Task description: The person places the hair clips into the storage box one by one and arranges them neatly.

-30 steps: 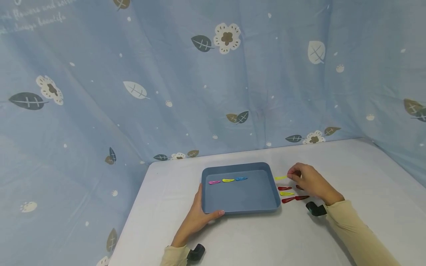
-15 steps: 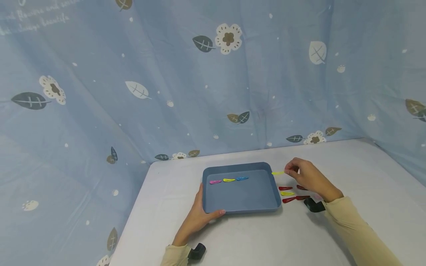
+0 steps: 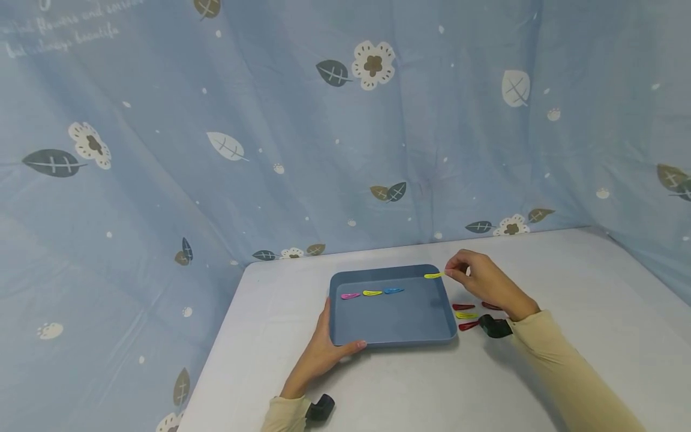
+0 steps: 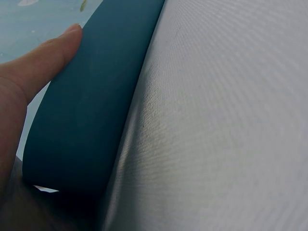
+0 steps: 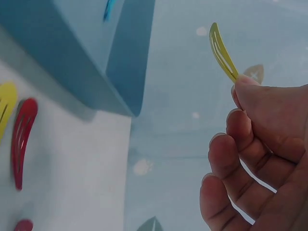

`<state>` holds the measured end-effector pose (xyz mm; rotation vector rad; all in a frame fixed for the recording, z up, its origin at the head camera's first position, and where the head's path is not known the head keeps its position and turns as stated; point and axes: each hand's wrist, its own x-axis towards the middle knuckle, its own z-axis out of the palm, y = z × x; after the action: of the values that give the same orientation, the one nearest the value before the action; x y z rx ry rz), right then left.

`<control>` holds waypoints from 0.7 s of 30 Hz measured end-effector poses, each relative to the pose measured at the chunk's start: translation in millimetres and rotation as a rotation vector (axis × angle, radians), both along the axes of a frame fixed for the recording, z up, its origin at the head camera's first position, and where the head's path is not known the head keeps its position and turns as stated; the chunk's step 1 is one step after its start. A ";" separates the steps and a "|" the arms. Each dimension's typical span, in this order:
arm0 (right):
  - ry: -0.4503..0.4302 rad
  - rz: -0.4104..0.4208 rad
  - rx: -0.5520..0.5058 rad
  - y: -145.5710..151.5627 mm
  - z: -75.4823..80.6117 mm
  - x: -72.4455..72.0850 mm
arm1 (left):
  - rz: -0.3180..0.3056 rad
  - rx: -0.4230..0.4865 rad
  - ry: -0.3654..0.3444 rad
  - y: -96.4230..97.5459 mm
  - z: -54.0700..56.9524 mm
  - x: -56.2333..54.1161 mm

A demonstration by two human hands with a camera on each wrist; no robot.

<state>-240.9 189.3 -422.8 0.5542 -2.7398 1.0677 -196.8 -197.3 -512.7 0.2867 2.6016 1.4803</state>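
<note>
In the head view my right hand (image 3: pixel 477 279) pinches a yellow snap hair clip (image 3: pixel 433 276) between thumb and forefinger, over the far right corner of the blue-grey tray (image 3: pixel 388 324). The right wrist view shows this clip (image 5: pixel 222 53) pointing up from the fingertips, the other fingers bent below it. My left hand (image 3: pixel 321 351) holds the tray's near left corner, thumb on the front rim and fingers along the left side. Inside the tray a pink clip (image 3: pixel 350 296), a yellow clip (image 3: pixel 372 293) and a blue clip (image 3: pixel 394 290) lie in a row.
Right of the tray, on the white table (image 3: pixel 410 390), lie a yellow clip (image 3: pixel 466 315) and several dark red clips (image 3: pixel 463 306), partly covered by the right wrist's camera (image 3: pixel 493 327). A patterned blue curtain (image 3: pixel 302 150) stands behind the table.
My right hand has lifted the yellow hair clip from beside the tray and carried it left, over the tray's far right corner. The left hand and the tray stay in place.
</note>
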 end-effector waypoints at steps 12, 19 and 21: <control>0.003 0.049 -0.049 -24.8 2.8 -7.5 | 0.000 -0.003 0.000 0.9 2.0 1.1; 0.001 0.059 -0.100 -45.6 -0.5 -15.4 | 0.004 0.000 0.005 0.9 0.7 0.2; -0.001 0.062 -0.108 -51.1 -1.5 -17.1 | 0.002 0.000 0.006 0.9 -0.2 -0.1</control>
<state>-258.0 138.1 -424.3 0.6264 -2.6620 1.2223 -196.9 -196.4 -512.9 0.2892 2.6073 1.4819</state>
